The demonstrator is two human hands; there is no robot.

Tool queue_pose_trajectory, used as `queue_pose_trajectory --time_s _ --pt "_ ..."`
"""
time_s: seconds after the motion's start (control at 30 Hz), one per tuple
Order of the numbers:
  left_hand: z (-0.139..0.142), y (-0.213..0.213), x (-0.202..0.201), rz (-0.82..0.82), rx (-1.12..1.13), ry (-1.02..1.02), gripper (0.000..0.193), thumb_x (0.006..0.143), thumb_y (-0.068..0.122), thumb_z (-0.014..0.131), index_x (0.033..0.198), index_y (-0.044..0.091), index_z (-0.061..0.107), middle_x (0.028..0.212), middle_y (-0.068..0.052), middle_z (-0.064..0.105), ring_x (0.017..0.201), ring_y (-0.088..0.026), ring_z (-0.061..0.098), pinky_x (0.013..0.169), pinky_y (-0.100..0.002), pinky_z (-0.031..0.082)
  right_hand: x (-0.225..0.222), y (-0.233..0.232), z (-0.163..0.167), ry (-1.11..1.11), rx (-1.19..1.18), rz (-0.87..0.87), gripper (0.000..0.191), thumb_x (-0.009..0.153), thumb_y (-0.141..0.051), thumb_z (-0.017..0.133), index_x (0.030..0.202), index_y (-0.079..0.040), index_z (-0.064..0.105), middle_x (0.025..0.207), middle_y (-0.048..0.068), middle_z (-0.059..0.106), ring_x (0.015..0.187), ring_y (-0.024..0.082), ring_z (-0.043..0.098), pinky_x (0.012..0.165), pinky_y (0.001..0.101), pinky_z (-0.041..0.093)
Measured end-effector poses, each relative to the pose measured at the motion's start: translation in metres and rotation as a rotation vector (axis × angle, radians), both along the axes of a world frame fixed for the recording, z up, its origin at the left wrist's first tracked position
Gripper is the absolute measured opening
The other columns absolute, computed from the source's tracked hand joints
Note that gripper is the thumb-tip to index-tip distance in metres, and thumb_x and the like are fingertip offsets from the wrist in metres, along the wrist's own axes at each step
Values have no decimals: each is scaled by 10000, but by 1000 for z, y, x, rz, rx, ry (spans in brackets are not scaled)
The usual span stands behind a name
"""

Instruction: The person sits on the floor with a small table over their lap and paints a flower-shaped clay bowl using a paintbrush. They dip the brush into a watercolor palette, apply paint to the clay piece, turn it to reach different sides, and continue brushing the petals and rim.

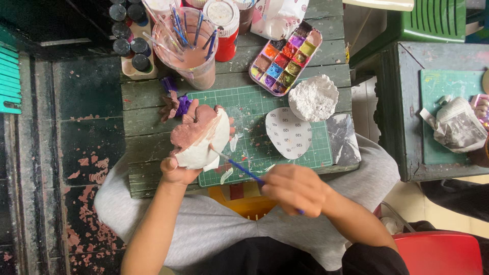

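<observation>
My left hand grips a flat white clay piece from below, holding it over the green cutting mat. The piece's upper part is painted reddish brown. My right hand holds a thin blue-handled paintbrush, whose tip touches the white lower edge of the piece. A paint palette with several coloured wells lies at the back of the small wooden table.
A clear cup of pinkish water holds several brushes. Dark-capped paint bottles stand at the back left. A white plaster lump, a heart-shaped sandpaper sheet and a grey sheet lie on the mat. A second table stands on the right, a red chair below it.
</observation>
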State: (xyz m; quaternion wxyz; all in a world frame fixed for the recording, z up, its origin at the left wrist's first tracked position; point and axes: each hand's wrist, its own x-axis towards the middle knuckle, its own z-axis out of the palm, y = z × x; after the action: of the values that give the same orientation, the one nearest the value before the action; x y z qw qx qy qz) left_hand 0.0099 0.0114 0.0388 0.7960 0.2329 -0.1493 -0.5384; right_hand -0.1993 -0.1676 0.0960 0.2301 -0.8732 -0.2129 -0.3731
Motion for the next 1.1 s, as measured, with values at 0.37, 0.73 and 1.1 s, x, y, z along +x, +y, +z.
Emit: queue_pose_trajectory --time_s 0.37,0.73,1.1 --pt "0 5 1 22 -41 -75 1381 570 558 918 1659 226 137 1588 -222 356 1443 -497 437 1231 -595 360 -9 -8 -9 3 226 -95 151 881 74 598 1030 79 622 933 190 687 844 337 711 735 415 617" --pt "8 10 -9 265 273 -1099 1382 636 318 990 1628 117 49 1592 -174 403 1475 -334 470 1261 -470 388 -16 -45 -50 -239 911 -379 116 1060 -13 515 1112 67 581 1018 202 644 872 253 616 659 327 596" --pt "12 1 -1 363 434 -1616 1473 462 564 992 1563 -24 209 1586 -248 340 1480 -422 351 1233 -526 295 -1 -34 -33 390 647 -358 112 969 12 714 1079 20 693 998 148 734 909 196 697 812 320 560"
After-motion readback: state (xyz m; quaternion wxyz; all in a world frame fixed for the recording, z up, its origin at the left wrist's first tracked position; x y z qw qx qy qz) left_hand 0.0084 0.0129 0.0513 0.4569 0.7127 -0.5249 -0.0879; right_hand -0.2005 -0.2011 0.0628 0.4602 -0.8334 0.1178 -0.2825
